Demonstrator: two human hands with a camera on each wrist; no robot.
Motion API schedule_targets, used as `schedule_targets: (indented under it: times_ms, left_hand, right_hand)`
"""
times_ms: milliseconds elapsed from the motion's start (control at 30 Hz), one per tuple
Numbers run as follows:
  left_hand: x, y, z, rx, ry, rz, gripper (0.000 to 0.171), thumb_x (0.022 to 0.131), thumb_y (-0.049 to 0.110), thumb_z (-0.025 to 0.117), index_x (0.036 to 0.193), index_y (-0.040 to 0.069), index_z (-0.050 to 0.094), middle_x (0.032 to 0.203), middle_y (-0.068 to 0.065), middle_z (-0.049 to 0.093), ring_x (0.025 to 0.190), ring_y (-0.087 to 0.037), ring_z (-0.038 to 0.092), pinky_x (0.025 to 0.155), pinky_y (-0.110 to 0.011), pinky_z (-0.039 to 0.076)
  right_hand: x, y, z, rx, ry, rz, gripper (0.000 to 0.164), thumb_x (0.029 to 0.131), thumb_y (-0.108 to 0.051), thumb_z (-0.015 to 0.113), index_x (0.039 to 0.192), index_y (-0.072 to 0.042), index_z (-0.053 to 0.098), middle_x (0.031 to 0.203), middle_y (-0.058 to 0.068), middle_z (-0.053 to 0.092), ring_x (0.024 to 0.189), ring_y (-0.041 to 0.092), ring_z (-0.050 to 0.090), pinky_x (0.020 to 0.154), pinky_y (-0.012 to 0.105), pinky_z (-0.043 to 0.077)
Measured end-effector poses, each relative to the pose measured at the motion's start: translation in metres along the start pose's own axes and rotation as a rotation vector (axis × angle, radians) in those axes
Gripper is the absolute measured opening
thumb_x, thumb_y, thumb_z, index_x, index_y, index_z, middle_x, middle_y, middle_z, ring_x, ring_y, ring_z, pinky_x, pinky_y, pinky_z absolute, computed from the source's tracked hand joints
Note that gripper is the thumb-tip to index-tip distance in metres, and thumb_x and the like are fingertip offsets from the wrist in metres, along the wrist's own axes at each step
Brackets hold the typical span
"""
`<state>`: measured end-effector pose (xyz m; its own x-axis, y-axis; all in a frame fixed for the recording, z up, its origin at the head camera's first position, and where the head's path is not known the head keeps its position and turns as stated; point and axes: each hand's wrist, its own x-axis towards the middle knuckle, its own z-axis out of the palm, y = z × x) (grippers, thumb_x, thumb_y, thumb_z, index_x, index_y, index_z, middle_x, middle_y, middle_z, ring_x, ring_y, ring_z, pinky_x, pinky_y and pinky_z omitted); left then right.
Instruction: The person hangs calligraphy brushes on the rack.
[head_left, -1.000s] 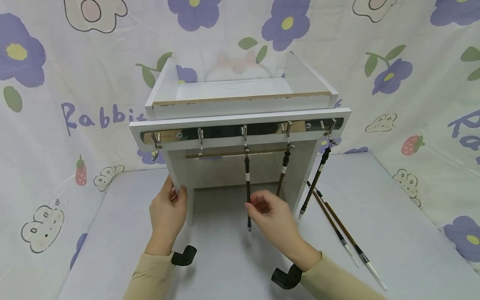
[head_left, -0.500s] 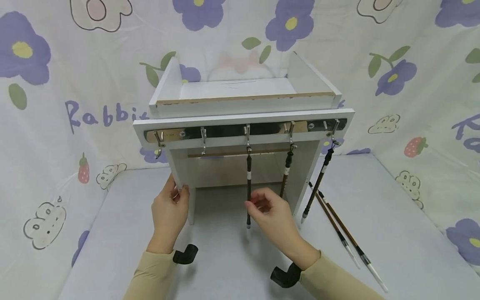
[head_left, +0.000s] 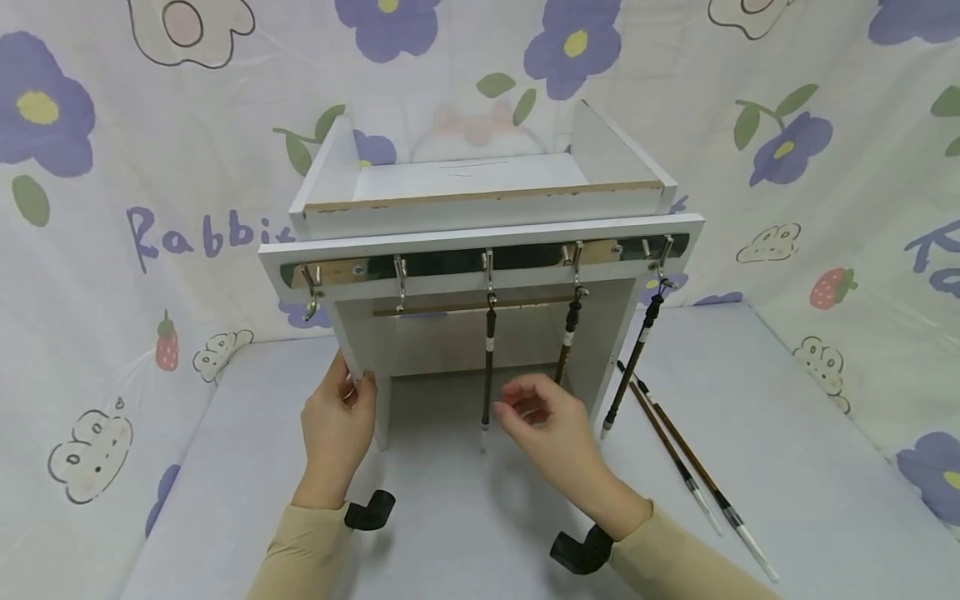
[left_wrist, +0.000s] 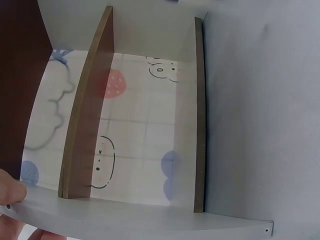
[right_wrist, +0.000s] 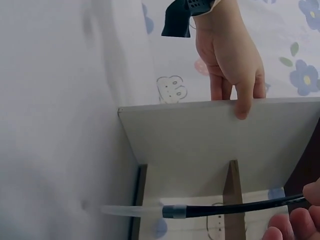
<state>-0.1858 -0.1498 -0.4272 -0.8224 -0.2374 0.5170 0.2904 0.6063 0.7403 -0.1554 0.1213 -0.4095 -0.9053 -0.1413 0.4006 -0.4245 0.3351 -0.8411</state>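
Note:
A white wooden rack (head_left: 480, 233) stands on the table, with a metal hook strip (head_left: 442, 265) along its front board. My left hand (head_left: 339, 425) grips the front edge of its left side panel (left_wrist: 150, 220), thumb inside and fingers outside. From the middle hook hangs a dark calligraphy brush (head_left: 489, 367) with a clear tip cover. My right hand (head_left: 551, 421) is just right of this brush, fingers loosely bent, with a small gap in the head view. Two more brushes, a brown one (head_left: 567, 333) and a dark one (head_left: 633, 362), hang from the hooks to the right.
Two brown brushes (head_left: 701, 475) with clear tip covers lie on the white tabletop (head_left: 810, 467) right of the rack. Two left hooks (head_left: 401, 283) bear no brush. Behind stands a flower-patterned cloth (head_left: 675, 67). Inside the rack runs a crossbar (left_wrist: 82, 115).
My right hand has let go of the middle brush and moved slightly right. That brush has swung a little left, its tip blurred. The left hand stays on the panel.

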Motion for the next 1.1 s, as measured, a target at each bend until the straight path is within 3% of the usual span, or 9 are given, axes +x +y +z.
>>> schedule_targets:
  times_ms: [300, 533, 733, 900, 1100]
  left_hand:
    - [0.001, -0.002, -0.001, -0.009, 0.003, 0.005, 0.045, 0.094, 0.014, 0.060, 0.138, 0.020, 0.055, 0.127, -0.008, 0.062, 0.097, -0.036, 0.067, 0.076, -0.040, 0.057]
    - [0.000, -0.001, -0.001, -0.017, -0.010, -0.002, 0.047, 0.094, 0.015, 0.059, 0.140, 0.021, 0.053, 0.128, -0.010, 0.062, 0.098, -0.035, 0.067, 0.077, -0.040, 0.057]
    - [0.000, -0.002, 0.000, -0.016, -0.010, -0.007, 0.046, 0.094, 0.016, 0.059, 0.140, 0.022, 0.053, 0.128, -0.009, 0.062, 0.098, -0.034, 0.067, 0.077, -0.039, 0.057]
    - [-0.001, -0.002, 0.000, -0.020, -0.009, -0.008, 0.046, 0.094, 0.015, 0.059, 0.139, 0.022, 0.054, 0.128, -0.007, 0.062, 0.098, -0.033, 0.067, 0.077, -0.038, 0.058]
    - [0.000, -0.001, -0.001, -0.023, -0.009, -0.003, 0.047, 0.094, 0.015, 0.059, 0.140, 0.020, 0.053, 0.128, -0.008, 0.062, 0.098, -0.034, 0.067, 0.078, -0.038, 0.057]
  right_hand:
    - [-0.010, 0.003, -0.030, -0.039, -0.014, -0.085, 0.024, 0.084, -0.011, 0.076, 0.105, -0.018, 0.065, 0.093, -0.007, 0.064, 0.077, 0.012, 0.063, 0.064, 0.028, 0.055]
    - [-0.022, 0.010, -0.070, -0.195, -0.036, -0.128, 0.029, 0.083, -0.014, 0.078, 0.109, -0.018, 0.064, 0.093, -0.010, 0.064, 0.077, 0.007, 0.062, 0.065, 0.023, 0.055]
    - [-0.036, 0.011, -0.101, -0.252, -0.014, -0.163, 0.035, 0.079, -0.008, 0.080, 0.107, -0.020, 0.064, 0.090, -0.009, 0.065, 0.074, 0.006, 0.063, 0.064, 0.020, 0.054]
    - [-0.046, 0.018, -0.123, -0.296, 0.037, -0.098, 0.038, 0.077, -0.004, 0.081, 0.108, -0.019, 0.065, 0.089, -0.007, 0.066, 0.073, 0.008, 0.063, 0.064, 0.016, 0.052]
    - [-0.054, 0.038, -0.145, -0.378, 0.081, 0.036, 0.031, 0.082, -0.013, 0.078, 0.110, -0.019, 0.065, 0.087, -0.005, 0.066, 0.074, 0.007, 0.062, 0.063, 0.014, 0.050]
